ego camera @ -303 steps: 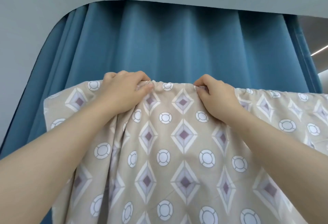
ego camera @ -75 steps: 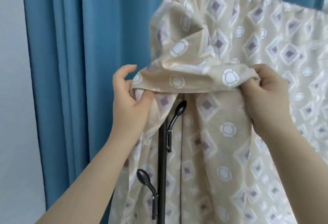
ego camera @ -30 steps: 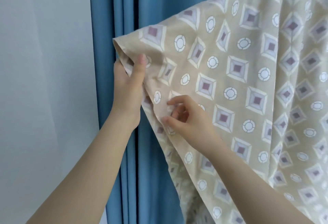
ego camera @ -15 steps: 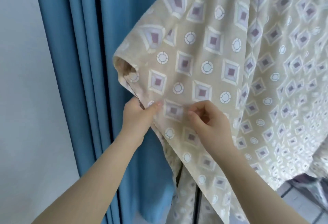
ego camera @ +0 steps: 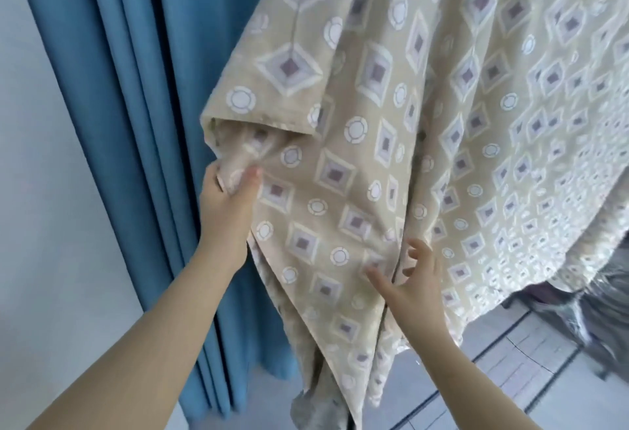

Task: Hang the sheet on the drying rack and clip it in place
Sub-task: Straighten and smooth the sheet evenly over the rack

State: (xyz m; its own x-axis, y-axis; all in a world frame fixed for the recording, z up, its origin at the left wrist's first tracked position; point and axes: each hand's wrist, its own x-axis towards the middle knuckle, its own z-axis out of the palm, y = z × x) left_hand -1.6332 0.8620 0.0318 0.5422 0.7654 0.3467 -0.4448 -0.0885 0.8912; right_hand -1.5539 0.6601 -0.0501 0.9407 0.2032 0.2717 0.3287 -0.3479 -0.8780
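Note:
The beige sheet [ego camera: 391,143] with purple diamonds and white rings hangs from above and fills the right and middle of the view. Its left edge is folded over. My left hand [ego camera: 226,205] pinches that edge between thumb and fingers just below the fold. Lower down, my right hand [ego camera: 410,280] has its fingers spread and loosely bent, fingertips at the cloth surface, gripping nothing. The drying rack is hidden behind the sheet, and no clips show.
A blue curtain [ego camera: 136,106] hangs behind the sheet on the left, next to a pale wall [ego camera: 41,225]. Grey floor tiles [ego camera: 510,361] show at lower right, with a dark blurred object [ego camera: 609,297] under the sheet's hem.
The view has tilted down. My right hand has let go of the sheet and dropped lower with fingers spread. My left hand still holds the folded left edge.

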